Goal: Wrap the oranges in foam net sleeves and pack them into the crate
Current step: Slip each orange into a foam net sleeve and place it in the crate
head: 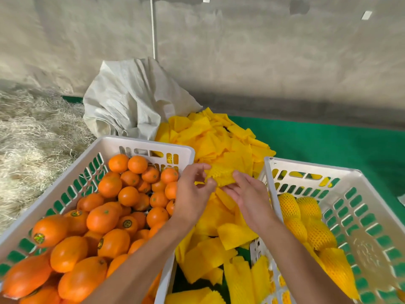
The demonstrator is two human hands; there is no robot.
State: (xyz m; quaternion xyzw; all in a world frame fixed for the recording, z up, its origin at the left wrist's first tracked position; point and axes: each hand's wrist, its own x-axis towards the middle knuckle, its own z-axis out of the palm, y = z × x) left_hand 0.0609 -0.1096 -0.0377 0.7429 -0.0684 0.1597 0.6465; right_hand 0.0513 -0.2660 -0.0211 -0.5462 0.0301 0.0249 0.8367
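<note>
Both hands are on one yellow foam net sleeve [221,177], held above the heap of loose yellow foam sleeves [219,141] that fills the gap between the two crates. The left hand [192,191] pinches the sleeve's near left edge between thumb and curled fingers. The right hand [245,194] has its fingers curled on the sleeve's right edge, with the fingertips at the foam. How wide the sleeve's mouth is stretched, that I cannot tell.

Left of the heap stands the white slotted plastic crate [140,144], piled high with bare glossy oranges [109,216], several with small round stickers. The left forearm crosses over that crate's near right corner.

Right of the heap stands the second white slotted plastic crate [359,178], holding a handful of oranges already in yellow net sleeves [306,218], packed along its left wall.

Behind the heap slumps a crumpled white woven sack [131,102]. Green matting [328,139] lies under the heap and crates, and pale dry straw [32,132] lies to the far left of it.
</note>
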